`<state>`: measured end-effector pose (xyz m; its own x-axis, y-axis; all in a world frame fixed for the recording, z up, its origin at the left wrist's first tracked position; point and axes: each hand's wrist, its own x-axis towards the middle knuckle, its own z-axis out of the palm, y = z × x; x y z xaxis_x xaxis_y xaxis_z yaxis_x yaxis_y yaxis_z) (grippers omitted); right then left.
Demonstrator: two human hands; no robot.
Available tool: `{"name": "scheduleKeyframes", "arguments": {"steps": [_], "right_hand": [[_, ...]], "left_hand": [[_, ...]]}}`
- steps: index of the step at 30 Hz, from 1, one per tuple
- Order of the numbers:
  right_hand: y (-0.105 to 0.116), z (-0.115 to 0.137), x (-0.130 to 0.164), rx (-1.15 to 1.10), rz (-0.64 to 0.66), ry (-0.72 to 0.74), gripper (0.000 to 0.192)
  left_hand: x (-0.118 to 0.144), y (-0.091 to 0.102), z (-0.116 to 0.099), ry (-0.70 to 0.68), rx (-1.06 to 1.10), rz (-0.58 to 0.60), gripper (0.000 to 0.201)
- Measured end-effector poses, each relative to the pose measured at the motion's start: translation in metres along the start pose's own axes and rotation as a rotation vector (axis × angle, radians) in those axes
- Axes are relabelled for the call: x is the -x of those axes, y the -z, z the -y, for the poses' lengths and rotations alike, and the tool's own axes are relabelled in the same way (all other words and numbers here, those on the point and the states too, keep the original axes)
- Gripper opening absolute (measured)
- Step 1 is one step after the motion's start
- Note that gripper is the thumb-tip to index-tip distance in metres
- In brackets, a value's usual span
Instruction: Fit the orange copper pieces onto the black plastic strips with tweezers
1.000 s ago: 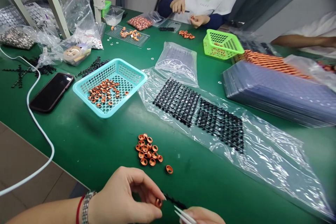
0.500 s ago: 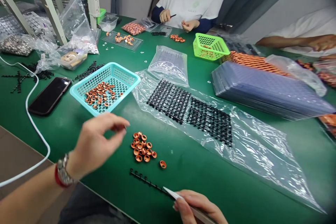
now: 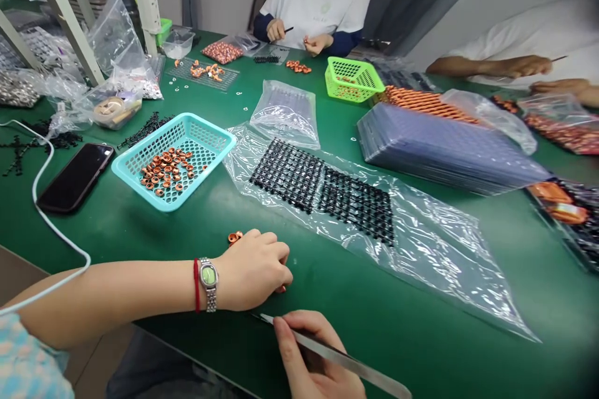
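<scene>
Left hand drops onto the heap of copper rings; right hand keeps the tweezers by the near edge.

Half a second ago the left hand (image 3: pixel 253 269) hung raised and part-open above the small pile of orange-copper metal rings (image 3: pixel 234 237); it now lies curled over that pile on the green surface (image 3: pixel 140 230), its fingers (image 3: pixel 276 259) bent down among the rings, though whether they have pinched one cannot be told. Only a couple of rings peep out at the far side of the knuckles. The right hand (image 3: pixel 311 358) has slid left along the near edge, its fingers clenched around the long silver steel tweezers (image 3: pixel 337 358), whose tip points at the thin black plastic strip (image 3: pixel 256 317) just under the left wrist. The turquoise plastic basket (image 3: pixel 174 159) of more rings sits further back on the left.
</scene>
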<state>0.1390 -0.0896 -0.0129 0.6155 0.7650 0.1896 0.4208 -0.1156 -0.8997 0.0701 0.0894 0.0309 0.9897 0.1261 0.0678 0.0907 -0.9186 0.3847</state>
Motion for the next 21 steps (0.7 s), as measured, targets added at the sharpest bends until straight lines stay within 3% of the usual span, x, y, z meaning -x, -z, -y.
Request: {"name": "scheduleKeyframes", "arguments": {"steps": [6,10,12,17,21], "right_hand": [[-0.006,0.002,0.002,-0.010,0.010,-0.024,0.022],[-0.010,0.005,0.004,-0.043,-0.014,-0.080,0.024],[-0.010,0.006,0.004,-0.051,0.003,-0.071,0.022],[-0.007,0.005,0.003,-0.036,0.006,-0.048,0.017],[-0.003,0.003,-0.001,-0.099,0.053,0.021,0.008]], "left_hand": [[0.026,0.018,-0.005,0.058,0.149,-0.042,0.012],[0.062,0.022,-0.022,0.369,0.596,-0.173,0.011],[0.076,0.015,-0.030,0.495,0.699,-0.187,0.011],[0.088,-0.005,-0.037,0.590,0.652,-0.224,0.018],[0.088,-0.009,-0.036,0.601,0.656,-0.225,0.019]]}}
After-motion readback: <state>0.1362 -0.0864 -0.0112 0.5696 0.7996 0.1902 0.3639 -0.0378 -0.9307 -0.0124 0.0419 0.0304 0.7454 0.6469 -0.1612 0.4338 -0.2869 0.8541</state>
